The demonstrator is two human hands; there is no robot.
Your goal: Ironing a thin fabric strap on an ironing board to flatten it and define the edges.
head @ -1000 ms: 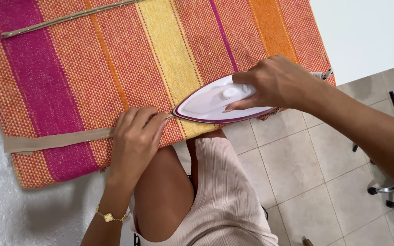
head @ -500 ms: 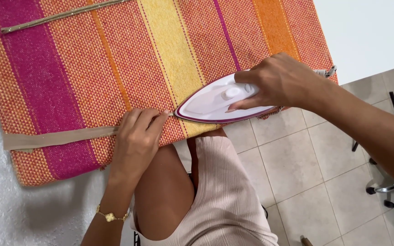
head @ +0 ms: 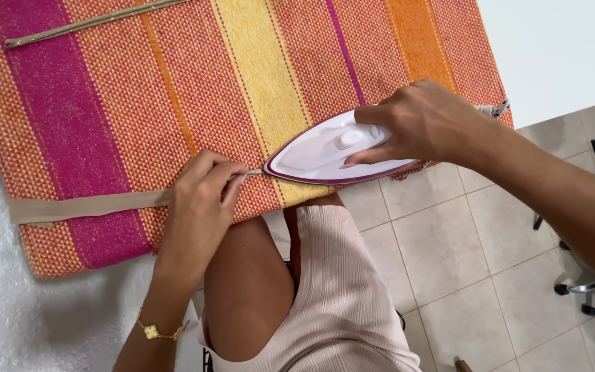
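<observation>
At the left edge of the frame a beige fabric strip (head: 84, 205) lies flat across the striped woven cloth (head: 173, 103), running rightward through the lower middle. The left hand (head: 201, 207), palm down with fingers together, presses the strip against the cloth, its fingertips (head: 239, 176) pinning the strip's end just left of the iron's tip. The white iron (head: 325, 155) sits on the cloth right of centre, nose pointing left, almost touching those fingertips. The right hand (head: 421, 124) wraps around the iron's handle from above. Tiled floor (head: 463, 262) shows at lower right.
</observation>
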